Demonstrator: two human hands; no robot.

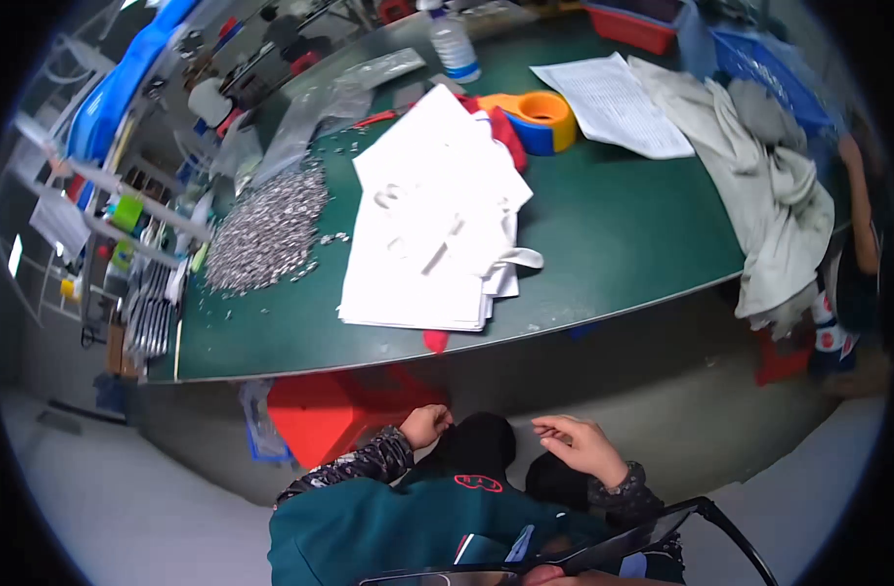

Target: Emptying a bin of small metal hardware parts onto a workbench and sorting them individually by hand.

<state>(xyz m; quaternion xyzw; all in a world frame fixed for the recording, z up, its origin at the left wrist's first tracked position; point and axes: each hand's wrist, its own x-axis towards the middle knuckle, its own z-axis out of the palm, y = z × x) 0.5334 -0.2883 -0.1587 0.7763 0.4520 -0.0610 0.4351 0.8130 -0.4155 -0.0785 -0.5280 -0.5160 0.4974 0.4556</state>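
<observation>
My left hand (pixel 427 427) is low in front of the table, beside my dark-clad knee, its fingers curled in with nothing visible in them. To its right my right hand (pixel 583 449) hovers over the other leg, fingers stretched out and palm bare. Neither hand touches the table. Nearest beyond them lies an untidy stack of white paper sheets (pixel 417 293), with overexposed white pieces on top that I cannot make out. A heap of small silvery metal parts (pixel 271 230) is spread left of the stack. Behind it stands a yellow-and-blue roll of tape (pixel 547 122).
The green tabletop (pixel 623 254) has its near edge in front of me. A red stool (pixel 320 415) sits underneath. Toward the back are a bottle (pixel 454 49), a printed sheet (pixel 613 103) and a red bin (pixel 632 29). Pale cloth (pixel 779 205) hangs over the right edge, near another person's arm (pixel 860 205).
</observation>
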